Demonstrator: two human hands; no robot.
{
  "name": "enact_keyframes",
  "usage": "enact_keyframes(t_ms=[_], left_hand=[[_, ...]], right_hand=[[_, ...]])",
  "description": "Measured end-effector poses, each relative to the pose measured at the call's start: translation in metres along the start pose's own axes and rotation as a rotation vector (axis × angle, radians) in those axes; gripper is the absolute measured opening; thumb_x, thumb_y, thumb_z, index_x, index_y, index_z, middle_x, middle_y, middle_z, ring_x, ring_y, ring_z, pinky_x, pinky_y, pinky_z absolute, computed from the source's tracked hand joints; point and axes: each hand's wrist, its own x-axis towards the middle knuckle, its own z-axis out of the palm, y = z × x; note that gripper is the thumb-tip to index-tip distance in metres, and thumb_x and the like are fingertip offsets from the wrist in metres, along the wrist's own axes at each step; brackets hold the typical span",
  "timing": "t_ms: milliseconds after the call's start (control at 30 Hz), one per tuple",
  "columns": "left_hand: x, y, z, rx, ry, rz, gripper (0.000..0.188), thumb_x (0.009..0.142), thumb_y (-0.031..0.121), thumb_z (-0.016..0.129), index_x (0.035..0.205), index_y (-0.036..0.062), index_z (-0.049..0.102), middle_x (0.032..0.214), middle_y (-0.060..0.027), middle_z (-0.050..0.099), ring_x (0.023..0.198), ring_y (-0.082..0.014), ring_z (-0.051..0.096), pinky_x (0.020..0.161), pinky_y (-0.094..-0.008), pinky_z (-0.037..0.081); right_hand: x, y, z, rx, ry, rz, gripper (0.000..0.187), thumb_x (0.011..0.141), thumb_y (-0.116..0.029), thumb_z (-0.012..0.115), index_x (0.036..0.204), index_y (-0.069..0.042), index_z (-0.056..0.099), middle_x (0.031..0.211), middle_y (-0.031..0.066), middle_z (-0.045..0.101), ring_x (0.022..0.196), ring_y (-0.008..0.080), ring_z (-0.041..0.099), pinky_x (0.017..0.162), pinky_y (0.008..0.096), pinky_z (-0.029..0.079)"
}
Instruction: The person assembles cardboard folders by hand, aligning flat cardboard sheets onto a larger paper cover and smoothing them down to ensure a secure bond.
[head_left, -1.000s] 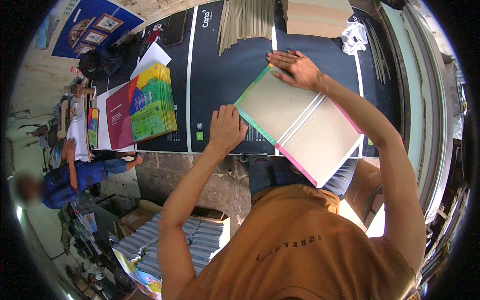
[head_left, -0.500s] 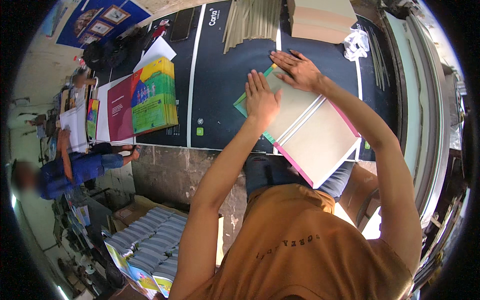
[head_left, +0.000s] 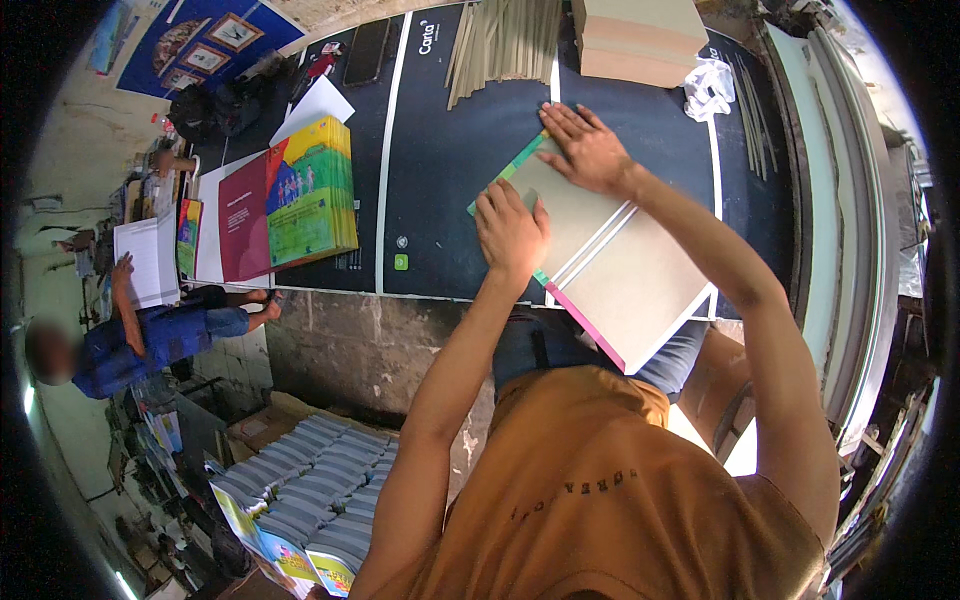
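An unfolded book cover [head_left: 650, 290] lies slantwise on the dark table, its inner side up. Two pale boards show, with narrow white strips between them. Coloured paper is turned in along its edges, green toward the far left and pink toward me. My left hand [head_left: 512, 230] rests on the left part of the cover, fingers bent and slightly apart at the green-edged side. My right hand [head_left: 592, 152] lies flat near the cover's far corner, fingers stretched out. Neither hand lifts anything. Part of the green edging is hidden under my left hand.
Left on the table [head_left: 450, 200] lies a stack of colourful printed covers [head_left: 312, 190]. Behind are a bundle of thin board strips [head_left: 505, 45], a stack of boards [head_left: 640, 45] and crumpled white paper [head_left: 710, 90]. Grey-striped stacks [head_left: 320, 480] stand lower left. Another person [head_left: 150, 340] is at far left.
My left hand has shifted slightly toward me and its fingers have bent. More of the green edging shows, lying along the far left side. My right hand has moved a little nearer my body.
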Motion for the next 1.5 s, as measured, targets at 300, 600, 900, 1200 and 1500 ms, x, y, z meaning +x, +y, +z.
enact_keyframes(t_ms=[300,600,900,1200,1500], left_hand=[[0.006,0.001,0.001,-0.043,-0.108,-0.026,0.061,0.094,0.035,0.062,0.135,-0.0086,0.051,0.125,-0.0211,0.054,0.114,-0.0381,0.052,0.101,-0.0496,0.045],[0.041,0.006,0.036,-0.158,-0.262,0.047,0.080,0.105,0.044,0.048,0.159,-0.0093,0.025,0.169,-0.0281,0.018,0.159,-0.0405,0.014,0.129,-0.0521,0.014],[0.065,0.006,-0.066,0.011,-0.851,0.024,0.075,0.106,0.055,0.041,0.141,-0.0096,0.055,0.149,-0.0352,0.049,0.140,-0.0480,0.048,0.113,-0.0563,0.042],[0.090,-0.075,0.055,-0.118,0.195,0.109,0.062,0.108,0.042,0.045,0.149,-0.0052,0.047,0.159,-0.0285,0.037,0.151,-0.0491,0.026,0.121,-0.0647,0.020],[0.090,-0.120,0.036,-1.857,0.658,-0.915,0.040,0.106,0.028,0.043,0.129,0.0031,0.064,0.118,-0.0157,0.068,0.120,-0.0299,0.061,0.105,-0.0431,0.046]], right_hand=[[-0.016,-0.008,-0.003,0.125,0.166,-0.097,0.053,0.106,-0.037,0.046,0.152,-0.012,0.051,0.157,0.0030,0.052,0.145,0.0189,0.048,0.125,0.0484,0.028],[-0.013,-0.024,-0.003,0.142,-0.004,0.155,0.068,0.107,-0.057,0.034,0.160,-0.015,0.041,0.168,0.0044,0.035,0.158,0.0279,0.023,0.124,0.0624,0.016],[-0.025,0.012,0.000,0.009,-0.023,0.264,0.065,0.107,-0.054,0.035,0.157,-0.015,0.044,0.165,0.0012,0.041,0.158,0.0256,0.025,0.125,0.0639,0.010],[-0.001,0.005,-0.002,0.041,0.078,0.214,0.058,0.107,-0.048,0.038,0.152,-0.012,0.051,0.159,0.0046,0.049,0.155,0.0253,0.031,0.124,0.0634,0.016],[-0.099,-0.070,-0.048,0.198,0.013,0.436,0.061,0.102,-0.046,0.056,0.146,-0.005,0.055,0.148,0.0177,0.058,0.148,0.0332,0.042,0.125,0.0567,0.022]])
